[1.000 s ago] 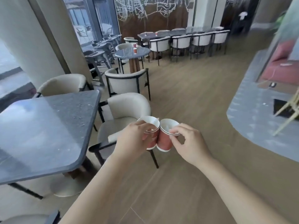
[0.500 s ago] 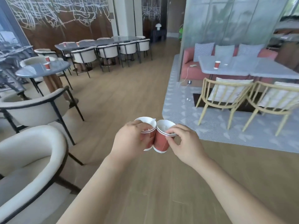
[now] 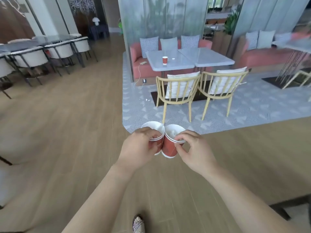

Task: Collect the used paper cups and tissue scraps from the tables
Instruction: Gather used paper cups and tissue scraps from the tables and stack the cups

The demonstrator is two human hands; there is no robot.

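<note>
Mostly plank floor [image 3: 67, 123] underfoot, wood-grain, matt. Ahead lies a grey woven rug [image 3: 252, 106] with a rounded corner. On it a pink sofa [image 3: 139, 68] with checked cushions, a pale, glossy, stone-look table [image 3: 181, 62] and two slat-back wooden chairs [image 3: 176, 88] with striped pads.

Left hand [image 3: 139, 147]: fingers curled round the wall and rim of the left cup [image 3: 154, 127]. Right hand [image 3: 193, 148]: thumb and fingertips pinching the rim of the right cup [image 3: 169, 147]. Both cups are carried in front of the body, touching side by side and tilted slightly outward. Red paper walls, white lining, rolled lips; something white and crumpled sits inside each, likely tissue.

One more used cup [image 3: 165, 60] stands upright on the table near its front edge, and a small white scrap [image 3: 173, 59] lies just beside it.

Handling guess: paper cups are very light, thin-walled and easily crushed. The rolled lip is the stiffest part, so take hold there or loosely round the upper wall. Nesting them would probably free a hand. The scrap is soft, near weightless; a fingertip pinch should do.
</note>
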